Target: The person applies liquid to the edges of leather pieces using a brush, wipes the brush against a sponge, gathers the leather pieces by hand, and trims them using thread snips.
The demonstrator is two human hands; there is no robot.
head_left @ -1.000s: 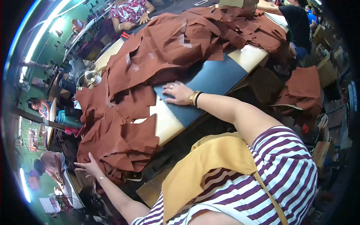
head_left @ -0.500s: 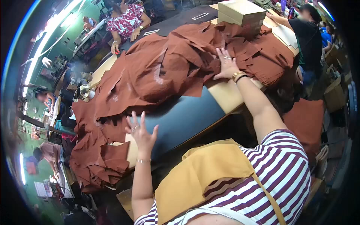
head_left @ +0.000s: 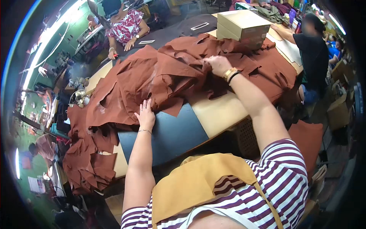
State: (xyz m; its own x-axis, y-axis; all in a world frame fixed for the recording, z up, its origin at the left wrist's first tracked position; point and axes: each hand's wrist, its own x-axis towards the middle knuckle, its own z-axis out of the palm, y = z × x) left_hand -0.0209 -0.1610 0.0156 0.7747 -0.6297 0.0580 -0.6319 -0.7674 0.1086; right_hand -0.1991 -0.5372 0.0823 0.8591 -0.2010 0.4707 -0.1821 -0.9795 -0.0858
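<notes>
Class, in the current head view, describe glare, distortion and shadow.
Head view: glare whitens the light tube at lower left; head view: wide-angle distortion, with black corners; head view: dark shadow beneath the table, while folds in the brown material are readable.

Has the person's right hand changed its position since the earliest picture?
Yes. Judged against the cardboard box, the right hand has moved closer to it, away from the blue sheet, onto the brown fabric.

reddish-brown sheet material: creased, ragged-edged, whitish smudges in places. heaped in loose overlapping folds along pale table; one pointed flap lying over dark blue panel.
</notes>
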